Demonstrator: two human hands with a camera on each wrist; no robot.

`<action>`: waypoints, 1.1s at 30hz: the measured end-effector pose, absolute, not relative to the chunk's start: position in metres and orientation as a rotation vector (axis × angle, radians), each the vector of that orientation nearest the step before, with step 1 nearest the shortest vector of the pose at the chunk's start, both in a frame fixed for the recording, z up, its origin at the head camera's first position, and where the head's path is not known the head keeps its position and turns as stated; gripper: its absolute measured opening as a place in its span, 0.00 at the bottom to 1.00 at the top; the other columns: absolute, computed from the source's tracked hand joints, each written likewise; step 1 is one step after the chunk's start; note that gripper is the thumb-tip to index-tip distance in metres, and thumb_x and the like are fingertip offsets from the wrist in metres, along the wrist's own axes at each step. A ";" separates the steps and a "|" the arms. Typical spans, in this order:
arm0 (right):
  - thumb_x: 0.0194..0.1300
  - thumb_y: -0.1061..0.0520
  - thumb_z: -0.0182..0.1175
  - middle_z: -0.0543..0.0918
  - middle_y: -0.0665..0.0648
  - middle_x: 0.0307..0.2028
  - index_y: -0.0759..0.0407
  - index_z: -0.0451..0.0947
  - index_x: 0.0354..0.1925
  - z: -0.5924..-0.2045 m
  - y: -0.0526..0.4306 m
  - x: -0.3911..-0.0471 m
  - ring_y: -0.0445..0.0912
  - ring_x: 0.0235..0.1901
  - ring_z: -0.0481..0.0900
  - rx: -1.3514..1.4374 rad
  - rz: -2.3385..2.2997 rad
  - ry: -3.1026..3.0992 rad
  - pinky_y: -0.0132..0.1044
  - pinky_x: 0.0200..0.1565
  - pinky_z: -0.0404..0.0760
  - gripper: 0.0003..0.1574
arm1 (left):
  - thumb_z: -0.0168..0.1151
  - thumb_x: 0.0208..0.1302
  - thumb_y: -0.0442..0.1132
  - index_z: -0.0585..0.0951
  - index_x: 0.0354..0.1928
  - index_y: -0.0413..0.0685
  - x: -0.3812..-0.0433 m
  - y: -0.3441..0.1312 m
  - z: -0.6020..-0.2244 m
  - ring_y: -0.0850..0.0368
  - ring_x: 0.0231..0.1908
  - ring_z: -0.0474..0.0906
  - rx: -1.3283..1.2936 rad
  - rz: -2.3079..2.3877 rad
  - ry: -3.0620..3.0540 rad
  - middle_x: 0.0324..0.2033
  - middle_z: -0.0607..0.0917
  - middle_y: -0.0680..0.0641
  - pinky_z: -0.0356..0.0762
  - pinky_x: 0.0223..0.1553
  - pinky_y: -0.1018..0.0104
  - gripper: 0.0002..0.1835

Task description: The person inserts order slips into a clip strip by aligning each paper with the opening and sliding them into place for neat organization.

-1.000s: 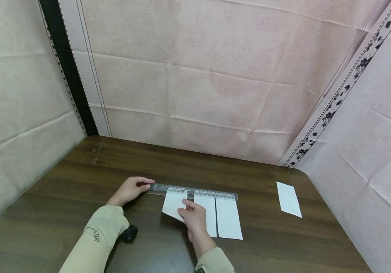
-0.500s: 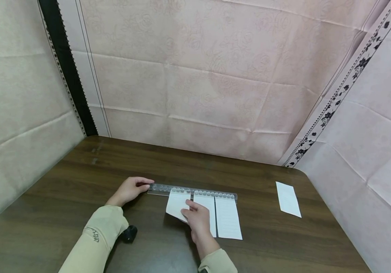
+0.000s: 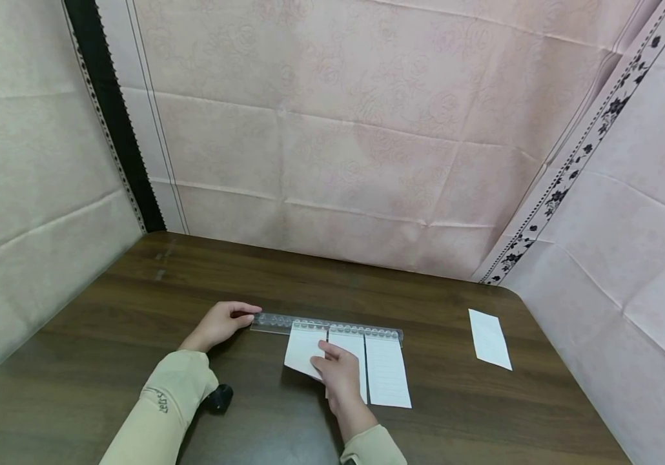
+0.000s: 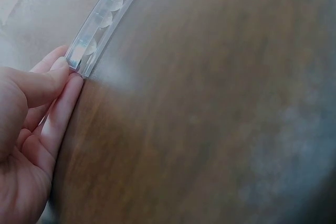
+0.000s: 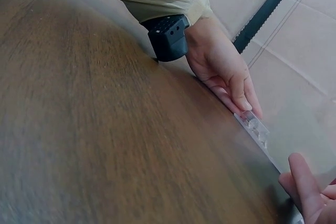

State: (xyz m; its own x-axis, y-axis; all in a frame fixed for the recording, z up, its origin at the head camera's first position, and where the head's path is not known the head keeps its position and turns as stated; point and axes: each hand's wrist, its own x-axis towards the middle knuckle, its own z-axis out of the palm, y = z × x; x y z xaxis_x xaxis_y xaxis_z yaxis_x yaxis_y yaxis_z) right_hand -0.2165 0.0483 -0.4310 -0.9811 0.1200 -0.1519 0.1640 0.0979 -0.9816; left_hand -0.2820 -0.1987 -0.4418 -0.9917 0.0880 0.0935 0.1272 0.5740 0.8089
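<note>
A clear plastic note-holder strip [image 3: 274, 321] with a row of round beads lies across the table. Its left end is pinched between the thumb and fingers of my left hand [image 3: 222, 325], also seen in the left wrist view, where the strip [image 4: 107, 17] runs away from the fingertips. Three white paper slips have their top edges under the beads. The leftmost slip [image 3: 305, 352] is lifted at its lower edge, and my right hand [image 3: 339, 374] pinches its right side. This hand partly covers the middle slip [image 3: 348, 342]. The rightmost slip [image 3: 387, 374] lies flat.
Another white paper slip [image 3: 489, 340] lies apart on the right side of the brown wooden table [image 3: 239, 413]. Pale cloth [image 3: 332, 161] walls off the back and both sides. A black camera [image 3: 220, 399] is strapped at the left wrist.
My right hand has slid the leftmost slip to the right along the strip, narrowing the gap to the middle slip. The left hand has kept its grip on the strip's end.
</note>
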 end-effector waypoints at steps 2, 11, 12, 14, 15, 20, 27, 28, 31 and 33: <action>0.54 0.68 0.63 0.77 0.69 0.50 0.69 0.78 0.49 -0.430 0.049 -0.216 0.50 0.47 0.74 0.283 -2.067 2.299 0.30 0.27 0.74 0.21 | 0.59 0.64 0.36 0.83 0.49 0.46 -0.281 -0.198 -0.441 0.42 0.54 0.72 -0.183 -1.417 -2.752 0.49 0.80 0.41 0.67 0.54 0.46 0.12; 0.55 0.64 0.65 0.77 0.63 0.46 0.68 0.77 0.50 -0.429 0.054 -0.217 0.55 0.47 0.74 0.275 -2.028 2.326 0.45 0.46 0.77 0.22 | 0.58 0.65 0.36 0.83 0.49 0.46 -0.280 -0.196 -0.439 0.42 0.54 0.71 -0.156 -1.428 -2.760 0.50 0.80 0.41 0.66 0.54 0.45 0.12; 0.55 0.64 0.65 0.78 0.62 0.45 0.68 0.77 0.50 -0.428 0.055 -0.216 0.53 0.46 0.74 0.280 -2.029 2.331 0.45 0.46 0.77 0.22 | 0.58 0.65 0.36 0.83 0.49 0.46 -0.279 -0.196 -0.439 0.42 0.54 0.71 -0.155 -1.427 -2.761 0.50 0.80 0.41 0.66 0.54 0.45 0.12; 0.56 0.63 0.64 0.79 0.60 0.43 0.68 0.77 0.50 -0.426 0.056 -0.216 0.51 0.43 0.76 0.297 -2.033 2.334 0.45 0.45 0.78 0.22 | 0.59 0.65 0.36 0.83 0.49 0.46 -0.280 -0.196 -0.439 0.42 0.54 0.71 -0.152 -1.430 -2.761 0.50 0.80 0.41 0.66 0.54 0.45 0.12; 0.57 0.62 0.64 0.79 0.60 0.42 0.68 0.77 0.50 -0.426 0.057 -0.216 0.51 0.43 0.77 0.304 -2.037 2.332 0.45 0.44 0.78 0.22 | 0.59 0.64 0.36 0.83 0.49 0.46 -0.280 -0.196 -0.439 0.42 0.54 0.71 -0.153 -1.431 -2.760 0.50 0.80 0.41 0.66 0.54 0.45 0.12; 0.61 0.63 0.58 0.80 0.62 0.37 0.73 0.73 0.53 -0.422 0.065 -0.215 0.50 0.34 0.81 0.279 -2.128 2.273 0.42 0.38 0.81 0.22 | 0.59 0.64 0.36 0.83 0.49 0.46 -0.280 -0.198 -0.440 0.42 0.54 0.71 -0.163 -1.424 -2.755 0.50 0.80 0.41 0.66 0.54 0.45 0.13; 0.60 0.66 0.55 0.79 0.68 0.38 0.77 0.70 0.54 -0.420 0.076 -0.215 0.53 0.33 0.83 0.258 -2.238 2.196 0.39 0.36 0.82 0.24 | 0.58 0.65 0.36 0.82 0.49 0.46 -0.280 -0.198 -0.439 0.42 0.54 0.71 -0.161 -1.426 -2.756 0.50 0.80 0.41 0.66 0.55 0.45 0.13; 0.60 0.66 0.55 0.79 0.68 0.38 0.76 0.70 0.54 -0.421 0.077 -0.216 0.53 0.32 0.83 0.267 -2.239 2.194 0.38 0.36 0.82 0.24 | 0.58 0.65 0.36 0.82 0.50 0.45 -0.280 -0.198 -0.439 0.41 0.54 0.71 -0.174 -1.420 -2.756 0.50 0.80 0.40 0.66 0.54 0.45 0.13; 0.61 0.65 0.55 0.80 0.67 0.37 0.75 0.71 0.54 -0.422 0.079 -0.217 0.51 0.32 0.83 0.298 -2.226 2.204 0.38 0.36 0.82 0.23 | 0.58 0.65 0.36 0.82 0.49 0.47 -0.280 -0.197 -0.439 0.42 0.54 0.71 -0.156 -1.428 -2.757 0.50 0.80 0.41 0.65 0.55 0.45 0.12; 0.61 0.65 0.55 0.80 0.66 0.36 0.75 0.71 0.53 -0.423 0.081 -0.218 0.51 0.32 0.82 0.309 -2.231 2.207 0.38 0.36 0.82 0.23 | 0.58 0.65 0.36 0.82 0.50 0.47 -0.280 -0.197 -0.439 0.42 0.54 0.71 -0.155 -1.424 -2.761 0.50 0.80 0.41 0.65 0.55 0.44 0.12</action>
State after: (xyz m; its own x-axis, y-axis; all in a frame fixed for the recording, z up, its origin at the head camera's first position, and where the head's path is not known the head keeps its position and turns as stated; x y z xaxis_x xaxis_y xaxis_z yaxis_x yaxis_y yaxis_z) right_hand -0.2177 0.0810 -0.4225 -0.9808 0.1453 -0.1304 0.1287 -0.0205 -0.9915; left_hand -0.2802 -0.1965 -0.4393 -0.9945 0.0746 0.0731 0.1028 0.5758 0.8111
